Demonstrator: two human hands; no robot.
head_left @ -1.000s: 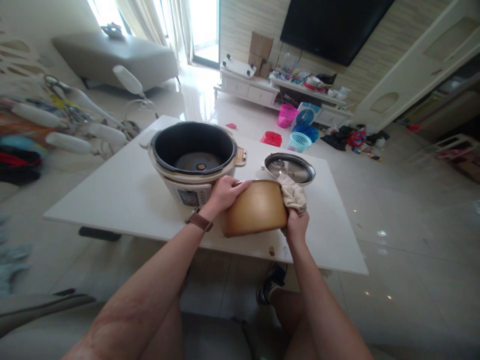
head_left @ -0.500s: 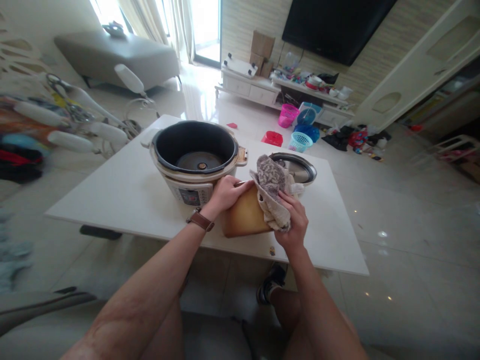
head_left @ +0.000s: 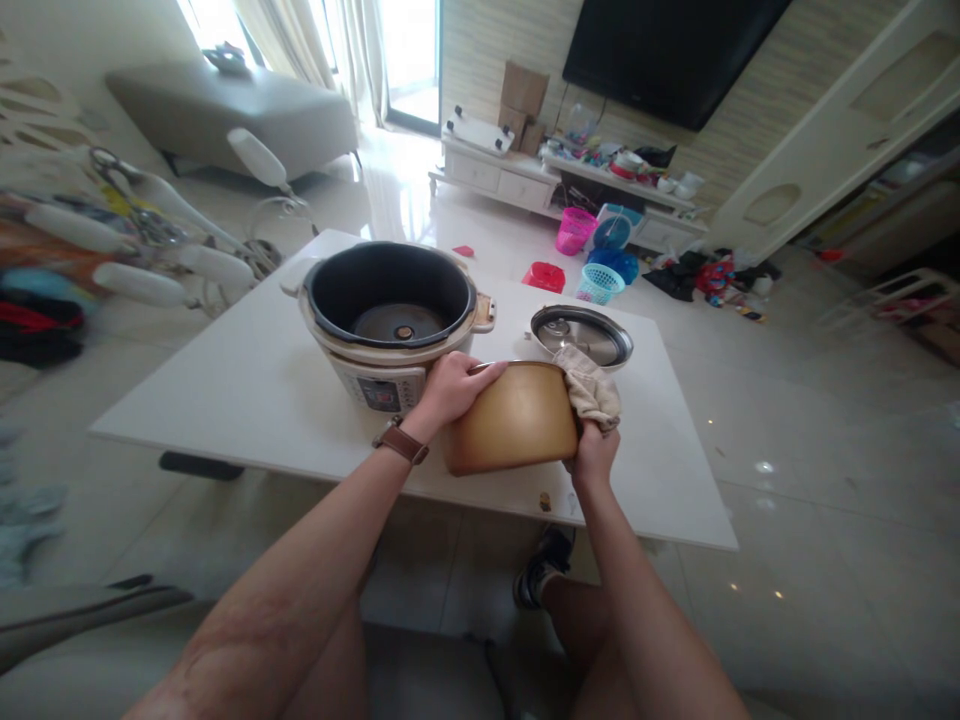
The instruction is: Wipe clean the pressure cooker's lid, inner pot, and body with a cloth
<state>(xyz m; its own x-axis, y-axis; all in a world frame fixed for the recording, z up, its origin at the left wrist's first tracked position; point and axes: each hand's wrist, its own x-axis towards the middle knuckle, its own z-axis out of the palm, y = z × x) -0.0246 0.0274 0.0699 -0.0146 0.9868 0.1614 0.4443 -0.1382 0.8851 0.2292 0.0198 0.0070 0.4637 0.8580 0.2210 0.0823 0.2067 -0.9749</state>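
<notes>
My left hand [head_left: 459,385] grips the rim of a gold-coloured inner pot [head_left: 517,420], which is tilted with its outer wall towards me. A beige and grey cloth [head_left: 589,388] is bunched in my right hand [head_left: 596,450], pressed against the pot's right side; some of those fingers are hidden. Left of the pot stands a white electric pressure cooker [head_left: 382,375], its dark cavity open and nothing seated in it. Behind the cloth, the cooker's round lid [head_left: 592,335] lies with its metal underside up.
All this is on a white table [head_left: 225,400], where a small sticker [head_left: 545,501] marks the near edge. Plastic baskets [head_left: 600,284] and a red container [head_left: 545,276] sit on the floor beyond. At left is a metal frame with white pads [head_left: 217,265].
My right hand has slid the cloth from the pot's front wall round to its right side, uncovering the gold surface and more of the lid. The left hand keeps its hold.
</notes>
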